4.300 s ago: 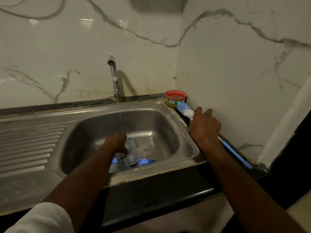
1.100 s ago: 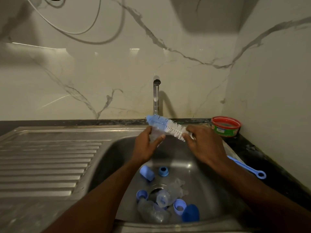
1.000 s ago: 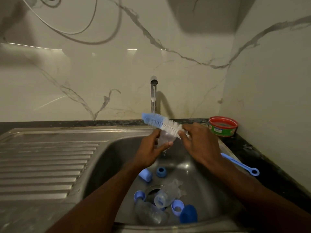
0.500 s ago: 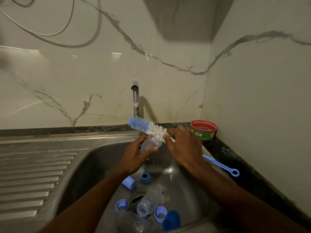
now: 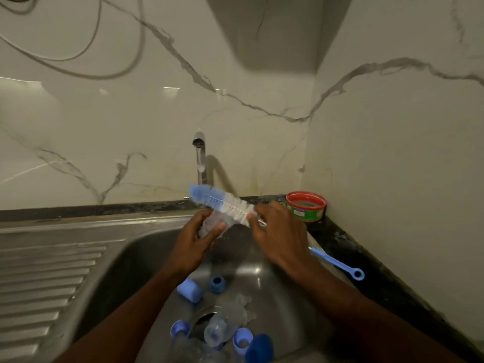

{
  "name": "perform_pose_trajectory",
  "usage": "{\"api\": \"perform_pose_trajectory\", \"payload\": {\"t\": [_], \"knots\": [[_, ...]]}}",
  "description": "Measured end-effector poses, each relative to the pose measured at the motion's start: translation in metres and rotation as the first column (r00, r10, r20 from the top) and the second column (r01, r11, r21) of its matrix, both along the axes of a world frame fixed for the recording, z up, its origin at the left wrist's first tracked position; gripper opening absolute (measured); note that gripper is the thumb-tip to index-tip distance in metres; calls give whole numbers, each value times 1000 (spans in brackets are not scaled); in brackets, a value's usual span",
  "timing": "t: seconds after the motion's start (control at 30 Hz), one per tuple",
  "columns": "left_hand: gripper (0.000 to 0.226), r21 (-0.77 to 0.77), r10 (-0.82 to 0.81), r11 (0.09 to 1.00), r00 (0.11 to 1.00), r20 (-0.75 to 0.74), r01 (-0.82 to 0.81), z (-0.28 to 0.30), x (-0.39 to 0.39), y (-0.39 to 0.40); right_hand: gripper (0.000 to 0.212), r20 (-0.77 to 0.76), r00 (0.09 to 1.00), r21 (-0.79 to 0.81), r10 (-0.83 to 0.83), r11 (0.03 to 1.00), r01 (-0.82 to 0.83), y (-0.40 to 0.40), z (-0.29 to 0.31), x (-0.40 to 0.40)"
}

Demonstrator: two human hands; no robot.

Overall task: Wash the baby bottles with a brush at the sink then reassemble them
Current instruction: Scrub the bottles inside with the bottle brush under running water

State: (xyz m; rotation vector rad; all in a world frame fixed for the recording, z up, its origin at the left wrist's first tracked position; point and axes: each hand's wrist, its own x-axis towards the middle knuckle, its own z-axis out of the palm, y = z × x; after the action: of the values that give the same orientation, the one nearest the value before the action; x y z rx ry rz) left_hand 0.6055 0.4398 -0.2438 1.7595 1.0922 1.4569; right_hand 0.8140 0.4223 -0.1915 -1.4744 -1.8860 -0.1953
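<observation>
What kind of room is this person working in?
Most likely a home kitchen: a steel sink with a ribbed drainboard, a tap against marble-look wall tiles, and a dark countertop in the corner.

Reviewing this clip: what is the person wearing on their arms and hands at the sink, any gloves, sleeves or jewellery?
Nothing shows. The left hand and right hand are bare, without gloves, rings or a watch. Both forearms are uncovered to the frame's bottom edge; no sleeve is in view.

Brushed steel sink (image 5: 146, 252), glossy veined marble wall (image 5: 131, 113), clear plastic bottle (image 5: 212, 226), bristly blue-white brush (image 5: 222, 203).
</observation>
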Motion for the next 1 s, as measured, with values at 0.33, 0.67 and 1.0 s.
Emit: {"api": "perform_pose_trajectory", "payload": {"t": [0.33, 0.67, 1.0], "knots": [[55, -71, 27, 997, 987, 157, -16, 6, -3, -4, 36, -48, 998, 15, -43, 999, 44, 7, -1, -6], [51, -180, -17, 981, 959, 283, 70, 1, -5, -1, 36, -31, 1000, -4, -2, 1000, 2, 4, -4, -13], [48, -365, 131, 924, 801, 584, 115, 13, -7, 3, 33, -47, 999, 14, 26, 1000, -25, 4, -6, -11]]}}
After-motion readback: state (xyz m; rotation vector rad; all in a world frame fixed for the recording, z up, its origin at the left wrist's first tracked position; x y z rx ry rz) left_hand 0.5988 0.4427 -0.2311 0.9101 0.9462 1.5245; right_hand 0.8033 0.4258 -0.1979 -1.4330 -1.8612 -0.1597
